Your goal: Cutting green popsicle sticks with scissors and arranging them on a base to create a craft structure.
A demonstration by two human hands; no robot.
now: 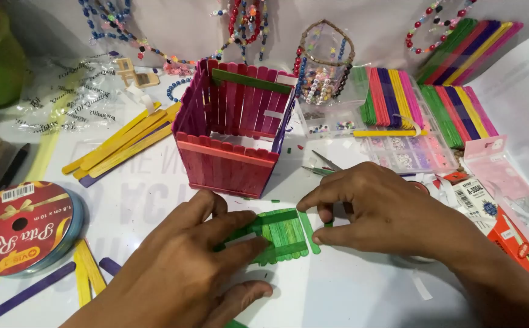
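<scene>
Both hands press on a flat panel of green wooden craft sticks [281, 234] lying on the white surface [349, 291].

Head view: the left hand [191, 267] lies with fingers spread flat over the panel's left part, not clamped; the right hand [380, 209] pinches the panel's right edge between thumb and fingertips. Just behind the panel stands a red and pink open box of craft sticks [231, 130]. Left of that box lie loose yellow craft sticks [122, 143] and a red ribbon spool [21, 228]; right of it, bundles of coloured sticks [392, 97].
</scene>
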